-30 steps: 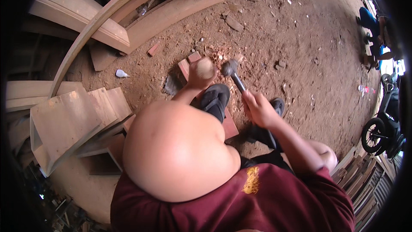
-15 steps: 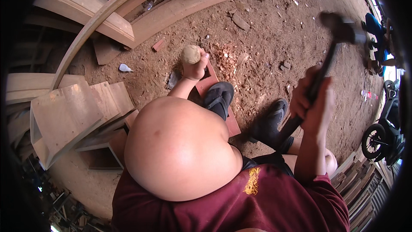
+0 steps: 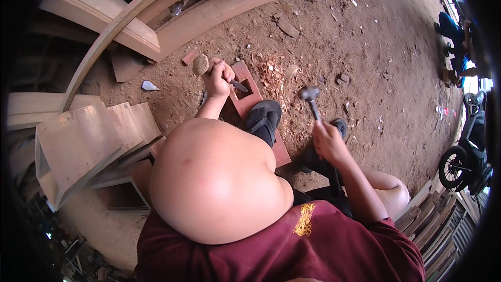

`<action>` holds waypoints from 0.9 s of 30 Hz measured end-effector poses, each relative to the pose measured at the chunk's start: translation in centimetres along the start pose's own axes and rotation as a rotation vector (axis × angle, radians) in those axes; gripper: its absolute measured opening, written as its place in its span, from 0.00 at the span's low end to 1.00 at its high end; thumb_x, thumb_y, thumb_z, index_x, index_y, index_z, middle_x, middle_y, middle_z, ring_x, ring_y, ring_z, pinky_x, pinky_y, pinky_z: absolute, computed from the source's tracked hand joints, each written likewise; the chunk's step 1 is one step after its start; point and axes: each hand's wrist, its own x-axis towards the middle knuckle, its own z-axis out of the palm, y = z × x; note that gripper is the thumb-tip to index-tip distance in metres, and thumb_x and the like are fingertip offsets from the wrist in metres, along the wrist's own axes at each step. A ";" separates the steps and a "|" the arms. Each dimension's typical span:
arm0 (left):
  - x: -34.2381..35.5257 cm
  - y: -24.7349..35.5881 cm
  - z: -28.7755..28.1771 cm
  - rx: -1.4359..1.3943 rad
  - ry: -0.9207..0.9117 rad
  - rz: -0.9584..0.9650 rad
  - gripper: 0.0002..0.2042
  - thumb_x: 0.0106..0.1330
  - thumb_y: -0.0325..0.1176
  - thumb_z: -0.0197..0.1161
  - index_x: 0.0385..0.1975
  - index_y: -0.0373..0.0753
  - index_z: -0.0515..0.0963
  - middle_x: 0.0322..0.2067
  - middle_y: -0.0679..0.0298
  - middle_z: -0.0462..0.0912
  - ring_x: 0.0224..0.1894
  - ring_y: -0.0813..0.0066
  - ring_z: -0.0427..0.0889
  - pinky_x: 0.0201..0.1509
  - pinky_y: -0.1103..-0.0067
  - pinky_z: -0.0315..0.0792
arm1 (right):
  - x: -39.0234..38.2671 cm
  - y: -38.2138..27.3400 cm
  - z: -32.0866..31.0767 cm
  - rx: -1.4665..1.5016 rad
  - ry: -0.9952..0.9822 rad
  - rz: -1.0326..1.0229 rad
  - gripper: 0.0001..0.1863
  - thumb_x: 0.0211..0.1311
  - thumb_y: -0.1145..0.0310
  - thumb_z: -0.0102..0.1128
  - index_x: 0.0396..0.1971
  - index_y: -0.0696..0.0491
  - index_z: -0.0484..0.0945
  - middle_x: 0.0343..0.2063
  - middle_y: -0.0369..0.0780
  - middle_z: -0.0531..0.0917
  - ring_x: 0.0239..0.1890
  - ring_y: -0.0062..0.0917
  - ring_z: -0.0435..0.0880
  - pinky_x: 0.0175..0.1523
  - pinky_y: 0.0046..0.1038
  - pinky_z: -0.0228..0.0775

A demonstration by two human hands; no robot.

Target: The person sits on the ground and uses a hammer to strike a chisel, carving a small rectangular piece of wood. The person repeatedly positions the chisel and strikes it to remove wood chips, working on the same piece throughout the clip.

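While the reddish board (image 3: pixel 245 91) lies flat on the dirt floor (image 3: pixel 365 47), a rectangular mortise in its upper part is seen, with the dark blade of a chisel (image 3: pixel 201 66) reaching down to its edge. The chisel, topped by a rounded wooden handle, is gripped in the clenched left hand (image 3: pixel 218 78) just above the board. A hammer (image 3: pixel 311 102) is grasped by the right hand (image 3: pixel 327 143) to the right of the board. A sandalled foot (image 3: pixel 263 120) is pressed on the board's lower half. Left of the board, a small pale scrap (image 3: pixel 148 85) is seen, its kind not discernible.
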 end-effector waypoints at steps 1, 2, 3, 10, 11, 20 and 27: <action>0.2 0.1 -0.1 0.004 -0.044 0.010 0.08 0.61 0.32 0.50 0.22 0.42 0.63 0.13 0.69 0.64 0.15 0.80 0.62 0.20 0.80 0.61 | -0.2 -1.0 -0.4 -0.013 0.027 -0.047 0.18 0.75 0.56 0.41 0.32 0.55 0.69 0.16 0.32 0.69 0.14 0.16 0.67 0.19 0.23 0.62; 0.3 0.0 -0.1 -0.002 -0.036 0.041 0.07 0.61 0.32 0.50 0.22 0.42 0.63 0.13 0.69 0.64 0.15 0.79 0.62 0.21 0.80 0.61 | -0.6 -2.3 -0.7 -0.001 0.059 -0.090 0.17 0.75 0.56 0.40 0.31 0.52 0.67 0.15 0.29 0.67 0.13 0.13 0.64 0.16 0.19 0.59; 0.4 -0.3 0.0 0.046 -0.101 0.046 0.07 0.61 0.32 0.51 0.23 0.41 0.64 0.13 0.68 0.64 0.15 0.79 0.62 0.21 0.80 0.61 | -0.9 -3.9 -1.0 0.046 0.102 -0.113 0.19 0.75 0.54 0.38 0.29 0.52 0.66 0.15 0.29 0.66 0.13 0.14 0.64 0.16 0.20 0.59; -0.2 -2.8 0.9 0.227 -0.236 0.066 0.06 0.60 0.29 0.58 0.24 0.39 0.70 0.14 0.69 0.69 0.14 0.80 0.66 0.18 0.79 0.61 | -5.7 -14.6 -0.7 0.419 0.097 -0.813 0.22 0.72 0.44 0.37 0.32 0.49 0.65 0.13 0.29 0.63 0.10 0.12 0.57 0.13 0.17 0.49; -0.2 -2.8 1.0 0.280 -0.278 0.115 0.06 0.59 0.30 0.59 0.24 0.38 0.70 0.15 0.69 0.70 0.14 0.79 0.68 0.18 0.78 0.62 | -5.4 -14.9 0.5 0.379 0.094 -0.812 0.22 0.72 0.44 0.38 0.29 0.49 0.65 0.13 0.29 0.62 0.11 0.12 0.58 0.14 0.18 0.49; -2.6 -1.4 1.4 0.611 -0.491 0.276 0.05 0.63 0.32 0.55 0.28 0.40 0.69 0.17 0.69 0.70 0.21 0.81 0.69 0.25 0.79 0.64 | 1.5 -3.3 2.9 -0.171 -0.128 -0.167 0.18 0.74 0.55 0.44 0.32 0.55 0.67 0.15 0.34 0.67 0.14 0.17 0.65 0.18 0.25 0.58; -0.2 -0.5 0.3 0.182 -0.292 0.177 0.08 0.63 0.33 0.55 0.25 0.39 0.66 0.12 0.70 0.66 0.15 0.83 0.62 0.20 0.81 0.60 | -1.3 -4.4 -0.6 0.039 0.043 -0.129 0.19 0.75 0.54 0.40 0.30 0.54 0.67 0.15 0.29 0.66 0.13 0.14 0.63 0.16 0.20 0.57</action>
